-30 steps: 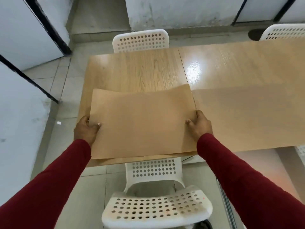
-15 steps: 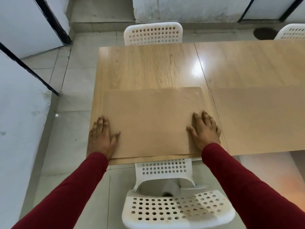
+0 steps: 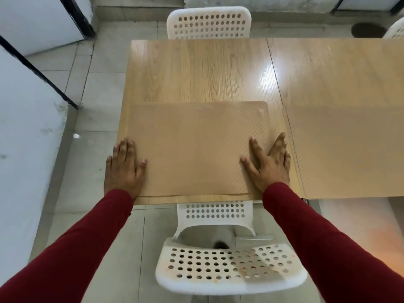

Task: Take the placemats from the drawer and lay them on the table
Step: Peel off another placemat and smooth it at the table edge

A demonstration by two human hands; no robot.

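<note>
Smoothing the mat flat on the surface

Mat [image 3: 194,147] lies at the surface's [image 3: 196,71] near edge, a 2nd mat [image 3: 345,149] just beside it on the right. Our left hand [image 3: 123,169] and right hand [image 3: 270,165] rest palm-down on its side edges, fingers straight & spread, gripping nothing. We press lightly, sweep outward w/ both palms, and square the near edge to the surface before lifting off.

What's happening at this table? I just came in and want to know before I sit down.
A person in red sleeves is setting out placemats. Both the left hand and the right hand press flat on a tan placemat lying at the near edge of the wooden table. A second placemat already lies to its right. White chairs stand around.
</note>
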